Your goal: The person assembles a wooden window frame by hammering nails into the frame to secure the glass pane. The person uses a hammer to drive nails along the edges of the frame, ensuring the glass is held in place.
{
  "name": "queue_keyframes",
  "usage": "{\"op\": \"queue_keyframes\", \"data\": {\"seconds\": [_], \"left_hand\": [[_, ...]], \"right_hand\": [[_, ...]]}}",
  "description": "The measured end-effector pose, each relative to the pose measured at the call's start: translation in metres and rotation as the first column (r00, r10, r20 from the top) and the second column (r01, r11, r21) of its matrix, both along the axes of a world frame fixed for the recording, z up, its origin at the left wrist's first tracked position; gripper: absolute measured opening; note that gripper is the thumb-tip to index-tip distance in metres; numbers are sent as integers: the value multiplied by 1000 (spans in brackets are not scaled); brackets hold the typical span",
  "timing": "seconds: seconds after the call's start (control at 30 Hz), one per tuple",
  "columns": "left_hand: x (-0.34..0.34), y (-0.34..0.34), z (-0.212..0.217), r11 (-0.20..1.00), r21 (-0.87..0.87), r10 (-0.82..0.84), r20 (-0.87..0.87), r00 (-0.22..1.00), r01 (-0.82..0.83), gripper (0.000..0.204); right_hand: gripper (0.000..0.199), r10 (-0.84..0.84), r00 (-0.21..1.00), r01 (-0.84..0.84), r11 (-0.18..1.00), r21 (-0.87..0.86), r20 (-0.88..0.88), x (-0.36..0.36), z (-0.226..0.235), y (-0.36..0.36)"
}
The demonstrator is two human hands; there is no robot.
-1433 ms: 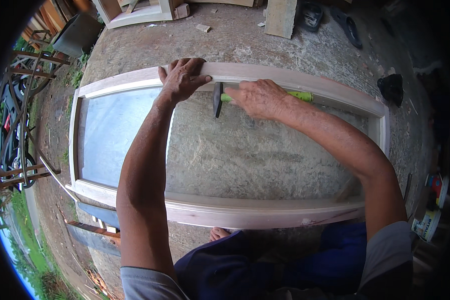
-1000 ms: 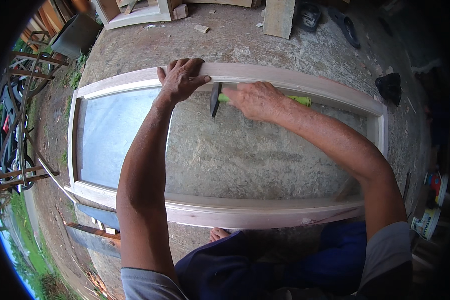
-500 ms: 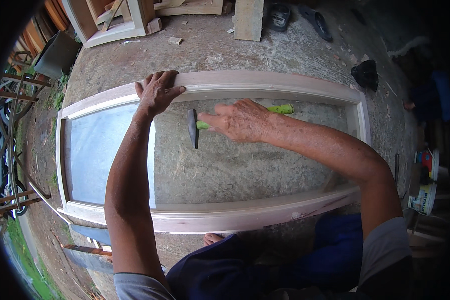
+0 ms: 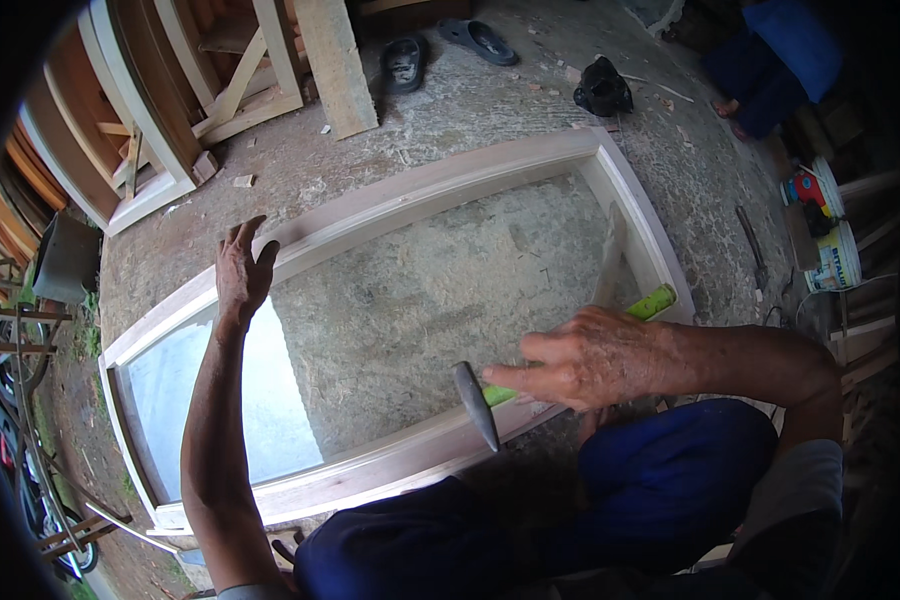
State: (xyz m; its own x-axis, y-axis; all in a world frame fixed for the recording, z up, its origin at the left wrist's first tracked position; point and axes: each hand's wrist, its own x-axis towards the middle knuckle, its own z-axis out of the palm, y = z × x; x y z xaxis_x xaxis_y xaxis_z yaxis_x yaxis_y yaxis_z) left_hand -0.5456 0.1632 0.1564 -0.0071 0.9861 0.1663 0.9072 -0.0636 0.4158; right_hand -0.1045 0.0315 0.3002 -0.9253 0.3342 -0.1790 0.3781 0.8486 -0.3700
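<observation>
A long pale wooden frame [image 4: 410, 192] lies flat on the ground in front of me. Glass [image 4: 225, 405] seems to fill it; a bright reflection covers its left end. My left hand [image 4: 243, 268] is at the far rail, fingers spread and holding nothing; whether its palm presses the wood is hard to tell. In my right hand [image 4: 600, 362] is a hammer [image 4: 476, 408] with a dark metal head and a bright green handle. It is held over the near rail, close to my knees, its head pointing left.
Wooden frames [image 4: 150, 195] stand at the far left beside a loose board [image 4: 335, 70]. Past the frame lie a pair of dark sandals [image 4: 405, 65] and a black bundle [image 4: 603, 88]. Buckets [image 4: 834, 258] stand at right; another person's legs [image 4: 755, 85] show at far right.
My view has swung to the right. My right hand has brought the hammer from over the glass back toward my body. My left hand stays by the far rail, its fingers more spread.
</observation>
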Motion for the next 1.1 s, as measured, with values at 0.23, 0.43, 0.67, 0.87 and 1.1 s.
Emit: {"op": "queue_keyframes", "data": {"seconds": [0.23,0.43,0.67,0.87,1.1], "left_hand": [[236,-22,46,796,-248,-536,139,833,553,11],[433,-20,2,776,-247,-495,331,803,580,11],[553,-5,-17,865,-154,-446,205,871,478,13],[585,-5,-27,841,-84,-535,15,845,534,13],[598,-33,-11,880,-21,-466,-234,853,475,9]], "right_hand": [[48,136,964,-151,988,-45,-230,120,-38,-41],[45,87,950,-124,986,-107,-301,222,-46,-51],[47,16,943,-52,994,-100,-332,324,-37,-34],[47,1,931,-28,997,-70,-365,380,-33,-25],[48,36,895,-113,983,-147,-444,375,-33,-17]]}}
